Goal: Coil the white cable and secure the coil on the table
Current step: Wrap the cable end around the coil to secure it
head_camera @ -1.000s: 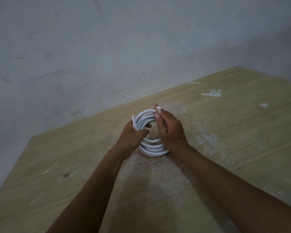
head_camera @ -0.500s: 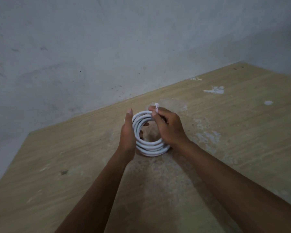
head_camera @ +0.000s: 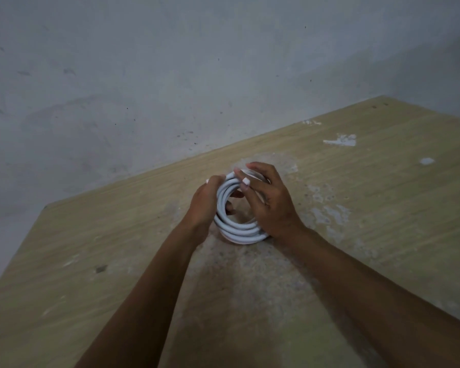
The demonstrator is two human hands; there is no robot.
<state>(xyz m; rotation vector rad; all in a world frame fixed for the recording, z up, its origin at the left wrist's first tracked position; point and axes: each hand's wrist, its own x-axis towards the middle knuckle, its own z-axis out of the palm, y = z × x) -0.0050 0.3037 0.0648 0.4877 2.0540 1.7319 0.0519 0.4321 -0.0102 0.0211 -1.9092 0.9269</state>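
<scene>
Head camera: I held the white cable [head_camera: 237, 224], wound into a coil of several stacked loops, between both my hands on the wooden table [head_camera: 117, 261], near its far edge by the grey wall [head_camera: 170, 75]. The coil's near side rested on the tabletop while its far side tilted up toward my fingers. No brand, label or writing could be read on the cable, the table or the wall.

My left hand [head_camera: 203, 201] was curled around the coil's left side, fingers wrapped over the loops from outside, with fingertips showing inside the ring. My right hand [head_camera: 270, 205] covered the coil's right side and top, fingers bent over the upper loops, the thumb pressed against the inner face. A short white cable end [head_camera: 245, 182] stuck out beside my right thumb; whether the thumb pinned it or merely touched it could not be told. Both forearms reached in from the bottom of the frame.

The tabletop under and around the coil was worn, with pale scuffed patches, and a white paint smear [head_camera: 341, 141] and a smaller white spot [head_camera: 426, 161] lay well apart from the coil, toward the far right.
</scene>
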